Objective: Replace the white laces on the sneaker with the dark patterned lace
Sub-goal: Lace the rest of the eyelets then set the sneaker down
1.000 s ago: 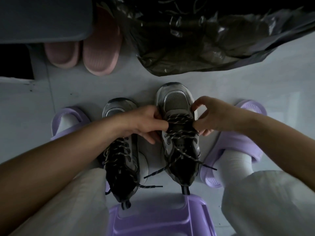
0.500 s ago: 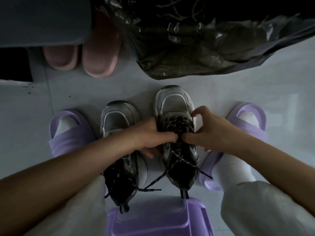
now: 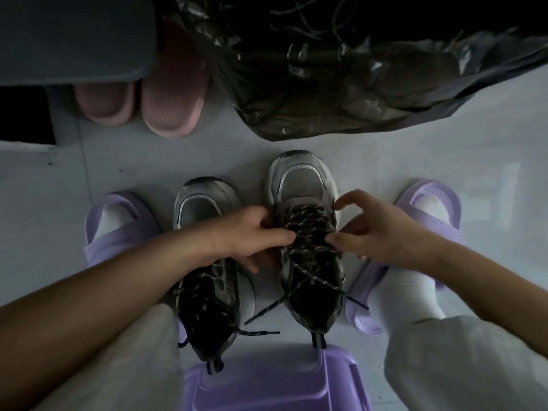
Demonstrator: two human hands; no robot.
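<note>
Where the dark patterned lace crosses the sneaker, left hand and right hand pinch it.

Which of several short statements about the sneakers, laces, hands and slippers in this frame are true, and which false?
1. Both the left hand and the right hand are at the dark lace of the right sneaker. True.
2. The left sneaker carries white laces. False: its laces are dark and patterned too.
3. The person wears pink slippers. False: purple slippers over white socks; the pink slippers sit unworn farther off.
4. A black plastic bag lies beyond the sneakers. True.
</note>
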